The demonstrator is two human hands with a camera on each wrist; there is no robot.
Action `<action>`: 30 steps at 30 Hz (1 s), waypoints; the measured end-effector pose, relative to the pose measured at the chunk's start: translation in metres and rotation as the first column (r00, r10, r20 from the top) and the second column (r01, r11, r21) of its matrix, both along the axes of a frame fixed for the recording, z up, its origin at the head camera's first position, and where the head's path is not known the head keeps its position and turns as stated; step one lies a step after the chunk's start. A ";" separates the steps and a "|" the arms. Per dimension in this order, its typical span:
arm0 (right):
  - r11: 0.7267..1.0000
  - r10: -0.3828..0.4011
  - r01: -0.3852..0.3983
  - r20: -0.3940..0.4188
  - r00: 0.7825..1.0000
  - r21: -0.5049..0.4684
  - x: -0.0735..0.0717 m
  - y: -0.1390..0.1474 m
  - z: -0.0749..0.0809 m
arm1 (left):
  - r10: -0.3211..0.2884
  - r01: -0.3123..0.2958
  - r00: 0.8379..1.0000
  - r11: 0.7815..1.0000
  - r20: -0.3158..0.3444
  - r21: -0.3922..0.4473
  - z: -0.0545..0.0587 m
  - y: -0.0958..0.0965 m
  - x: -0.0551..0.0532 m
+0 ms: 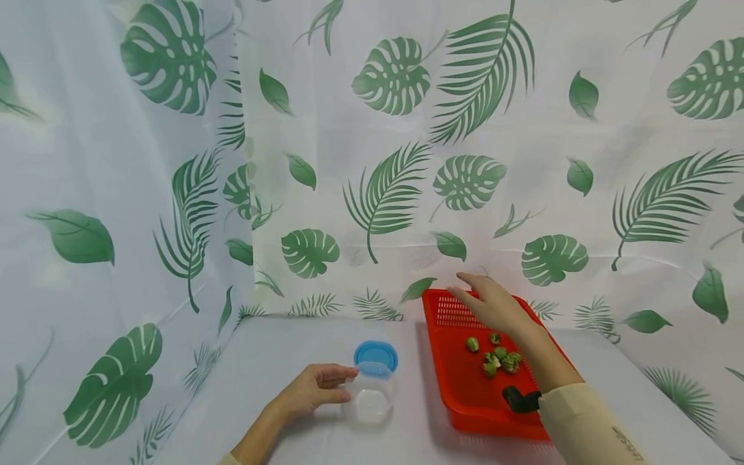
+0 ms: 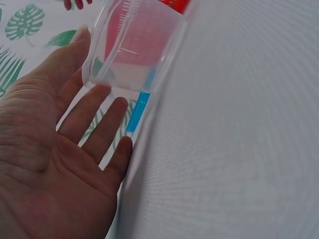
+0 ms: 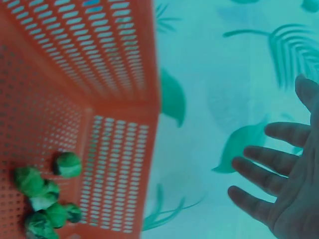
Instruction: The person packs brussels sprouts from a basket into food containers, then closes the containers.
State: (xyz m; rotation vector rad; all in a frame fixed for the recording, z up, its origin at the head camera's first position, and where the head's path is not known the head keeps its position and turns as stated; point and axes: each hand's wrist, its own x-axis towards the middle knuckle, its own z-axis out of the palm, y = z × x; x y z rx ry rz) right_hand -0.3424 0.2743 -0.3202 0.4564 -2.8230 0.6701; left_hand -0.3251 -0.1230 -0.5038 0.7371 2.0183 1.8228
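- Head view, from where I stand: the left hand (image 1: 310,391) is at the left side of a clear, rounded plastic container (image 1: 370,407) standing upright on the white table (image 1: 261,368). Its thumb and fingers are apart, relaxed, with fingertips against the container near its rim.
- Just beyond the container lies a blue, oval plastic lid (image 1: 374,356), flat on the table; which face is up I cannot tell.
- To the right sits a rectangular, perforated red plastic basket (image 1: 459,381), its far end near the white, leaf-printed cloth backdrop (image 1: 331,206).
- Small, round, leafy green sprouts (image 1: 511,363) lie loosely grouped inside the basket, towards its far half.
- The right hand (image 1: 485,302) hangs over the basket's far end, fingers spread and nothing between them; the right wrist view agrees.
- What worries me: the container looks light and is only touched, so a sideways nudge from the left hand could slide or tip it, perhaps onto the lid.
- The right forearm crosses the basket in a cream sleeve (image 1: 587,423); dipping carelessly, it could catch the rim and shove the basket.
- The sprouts look round and loose, so a hurried pinch could send one rolling.
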 end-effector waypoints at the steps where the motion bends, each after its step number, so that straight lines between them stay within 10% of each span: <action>1: 1.000 -0.003 0.003 -0.003 1.000 -0.006 -0.004 0.001 -0.001 | 0.000 0.000 1.000 1.000 0.000 0.001 0.000 0.000 0.001; 13: 0.999 -0.009 0.009 -0.009 1.000 -0.035 -0.035 0.015 -0.025 | -0.005 0.005 1.000 1.000 0.012 0.018 -0.002 0.000 0.002; 30: 0.993 0.015 0.007 0.189 0.982 -0.117 -0.050 0.030 -0.069 | -0.005 0.004 1.000 1.000 0.022 0.023 -0.001 -0.001 0.002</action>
